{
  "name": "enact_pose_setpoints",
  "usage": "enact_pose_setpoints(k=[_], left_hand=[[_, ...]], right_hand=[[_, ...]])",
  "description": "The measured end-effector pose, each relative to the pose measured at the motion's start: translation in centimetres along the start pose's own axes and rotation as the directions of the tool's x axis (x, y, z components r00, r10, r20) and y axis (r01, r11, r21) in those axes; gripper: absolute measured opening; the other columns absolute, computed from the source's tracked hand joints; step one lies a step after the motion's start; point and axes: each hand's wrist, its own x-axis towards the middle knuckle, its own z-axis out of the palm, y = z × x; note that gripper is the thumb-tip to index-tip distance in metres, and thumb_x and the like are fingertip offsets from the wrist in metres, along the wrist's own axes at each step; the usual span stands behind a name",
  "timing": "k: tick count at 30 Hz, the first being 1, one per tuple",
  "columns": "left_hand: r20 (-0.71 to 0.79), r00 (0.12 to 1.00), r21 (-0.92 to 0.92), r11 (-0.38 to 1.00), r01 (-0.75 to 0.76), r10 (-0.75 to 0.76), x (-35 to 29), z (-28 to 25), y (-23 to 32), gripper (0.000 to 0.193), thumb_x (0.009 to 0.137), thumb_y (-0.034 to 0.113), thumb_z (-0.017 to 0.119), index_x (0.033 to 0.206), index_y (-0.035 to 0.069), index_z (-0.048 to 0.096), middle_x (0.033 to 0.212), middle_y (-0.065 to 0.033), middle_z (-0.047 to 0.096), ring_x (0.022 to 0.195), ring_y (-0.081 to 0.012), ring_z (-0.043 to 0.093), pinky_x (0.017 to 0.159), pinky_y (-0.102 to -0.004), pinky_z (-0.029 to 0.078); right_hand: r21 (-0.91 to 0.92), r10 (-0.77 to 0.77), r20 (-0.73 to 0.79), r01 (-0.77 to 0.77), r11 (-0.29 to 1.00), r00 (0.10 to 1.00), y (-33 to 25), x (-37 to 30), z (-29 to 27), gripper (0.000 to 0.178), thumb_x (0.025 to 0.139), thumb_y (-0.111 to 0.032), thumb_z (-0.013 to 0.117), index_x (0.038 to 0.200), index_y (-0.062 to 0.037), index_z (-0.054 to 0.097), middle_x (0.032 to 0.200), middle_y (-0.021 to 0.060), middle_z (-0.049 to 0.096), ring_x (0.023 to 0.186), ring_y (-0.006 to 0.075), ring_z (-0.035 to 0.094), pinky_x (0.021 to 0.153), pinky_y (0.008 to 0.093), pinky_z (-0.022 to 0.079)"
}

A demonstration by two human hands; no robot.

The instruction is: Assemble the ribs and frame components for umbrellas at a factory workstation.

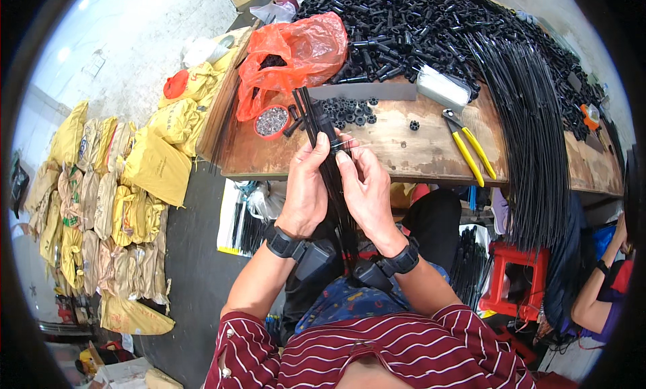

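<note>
1. The person's left hand point(306, 187) is grasping a sheaf of slim black rods point(344, 221), thumb pressing on its near side; this grip is probably keeping the rods together and steady.
2. The right hand point(367, 194) is resting its thumb and fingertips beside a thin pale piece point(342, 144) crossing the sheaf. Whether this grip is pinching it cannot be told.
3. The sheaf is standing between the hands at the near edge of the bench point(269, 161), its lower part hanging toward the lap, likely because the rods are too long to handle comfortably on top.
4. Small black round parts point(346, 111) are lying just beyond the hands, and a red dish point(270, 138) is holding silvery bits to the left, presumably for easy reach.
5. Yellow-handled pliers point(471, 153) are lying to the right, handles pointing toward the person, seemingly for quick pickup.
6. Loose black rods point(531, 147) are draping over the edge farther right.
</note>
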Motion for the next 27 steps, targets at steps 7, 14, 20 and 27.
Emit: enact_pose_setpoints(k=[7,14,20,27], left_hand=[[-0.008,1.000,0.030,0.999,-0.014,0.014,-0.4,-0.7,0.4,0.024,0.097,0.025,0.054,0.105,0.003,0.061,0.098,-0.0081,0.066,0.091,-0.0153,0.063,0.082,-0.0307,0.052],[0.018,0.998,0.043,0.997,-0.057,0.056,-1.0,-1.6,1.0,0.025,0.096,0.025,0.056,0.106,0.003,0.061,0.098,-0.0068,0.066,0.088,-0.0131,0.063,0.080,-0.0277,0.051],[0.061,0.996,0.023,0.997,-0.071,0.070,-1.7,-2.8,1.5,0.030,0.098,0.028,0.051,0.110,0.002,0.060,0.104,-0.0108,0.065,0.096,-0.0177,0.062,0.087,-0.0339,0.050],[0.177,0.984,0.089,0.996,-0.010,-0.006,-1.9,-4.1,2.7,0.031,0.099,0.028,0.049,0.115,0.002,0.058,0.107,-0.0092,0.064,0.099,-0.0175,0.062,0.090,-0.0343,0.049]], right_hand=[[0.161,0.109,0.220,-0.146,0.976,0.969,-0.5,0.6,-0.6,0.013,0.094,-0.010,0.057,0.092,0.0031,0.055,0.078,-0.0001,0.057,0.068,0.0040,0.048,0.060,0.0221,0.042],[0.074,0.059,0.165,-0.072,0.995,0.985,-0.8,-0.2,1.0,0.010,0.092,-0.008,0.059,0.090,0.0019,0.057,0.078,-0.0020,0.055,0.066,0.0016,0.045,0.056,0.0200,0.039],[0.123,0.045,0.150,-0.064,0.990,0.988,-0.6,-0.9,1.9,0.009,0.092,-0.007,0.059,0.090,0.0016,0.058,0.077,-0.0027,0.055,0.065,0.0015,0.045,0.055,0.0208,0.039],[0.195,0.145,0.288,-0.207,0.959,0.947,-2.4,-0.8,1.4,0.009,0.093,-0.010,0.059,0.095,-0.0017,0.062,0.082,-0.0048,0.058,0.074,0.0012,0.049,0.067,0.0191,0.041]])
